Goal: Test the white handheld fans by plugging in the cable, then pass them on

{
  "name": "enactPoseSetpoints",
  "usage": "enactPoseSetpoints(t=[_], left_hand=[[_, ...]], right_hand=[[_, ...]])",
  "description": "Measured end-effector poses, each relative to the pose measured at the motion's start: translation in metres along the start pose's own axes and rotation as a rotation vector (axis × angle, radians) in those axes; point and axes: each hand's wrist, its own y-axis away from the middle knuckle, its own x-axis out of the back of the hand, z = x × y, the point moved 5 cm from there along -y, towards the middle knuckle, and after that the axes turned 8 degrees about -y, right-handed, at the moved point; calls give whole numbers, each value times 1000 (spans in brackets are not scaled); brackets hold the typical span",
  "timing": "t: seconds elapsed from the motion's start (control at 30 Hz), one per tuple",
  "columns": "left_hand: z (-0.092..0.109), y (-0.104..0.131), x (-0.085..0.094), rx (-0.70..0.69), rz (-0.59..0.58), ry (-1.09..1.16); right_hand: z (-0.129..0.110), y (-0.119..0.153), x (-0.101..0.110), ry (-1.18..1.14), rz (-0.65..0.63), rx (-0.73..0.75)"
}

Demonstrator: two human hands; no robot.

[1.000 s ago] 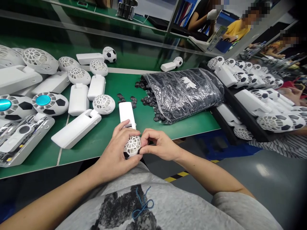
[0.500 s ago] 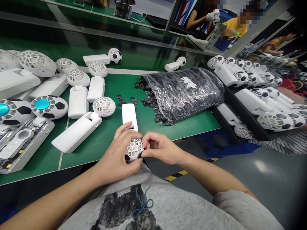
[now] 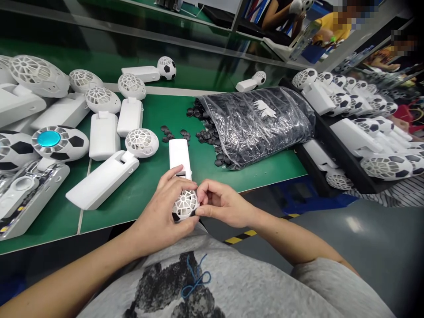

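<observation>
A white device (image 3: pixel 179 154) has a long flat handle and a round ball-like head (image 3: pixel 185 204) with an open web grille and black patches low on its rim. It lies at the table's front edge, head toward my body. My left hand (image 3: pixel 162 205) wraps round the left side of the head, fingers above it and thumb below. My right hand (image 3: pixel 223 205) is at the head's right side, thumb and forefinger pinched against its rim by a black patch; whether a small piece sits between them is hidden. Loose black pieces (image 3: pixel 167 134) lie beyond the handle.
A clear bag of black pieces (image 3: pixel 261 123) lies open at the right of the green table (image 3: pixel 155 110). Several white devices (image 3: pixel 102 179) crowd the left. Black trays (image 3: pixel 356 174) with football-patterned devices stand at the right. A person in yellow (image 3: pixel 334 31) is further back.
The view has shifted slightly, so the table's items sit a little differently in frame. Both hands stay at the device's head; the dark piece by my right fingertips shows less now.
</observation>
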Motion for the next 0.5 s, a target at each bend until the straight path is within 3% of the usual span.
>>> enactPoseSetpoints(t=[0.13,0.23,0.37,0.43,0.5], left_hand=[[0,0,3,-10,9,11],[-1,1,8,-41,-78,4],[-3,4,15,-87,-152,-27],[-7,6,17,-82,-86,-42],[-13,8,18,-112,-6,-68]], right_hand=[[-3,1,-1,66,14,17],[-19,-14,11,215,5,66],[-64,-62,47,929,292,355],[-72,-92,57,1253,301,347],[-72,-118,61,1374,230,321]])
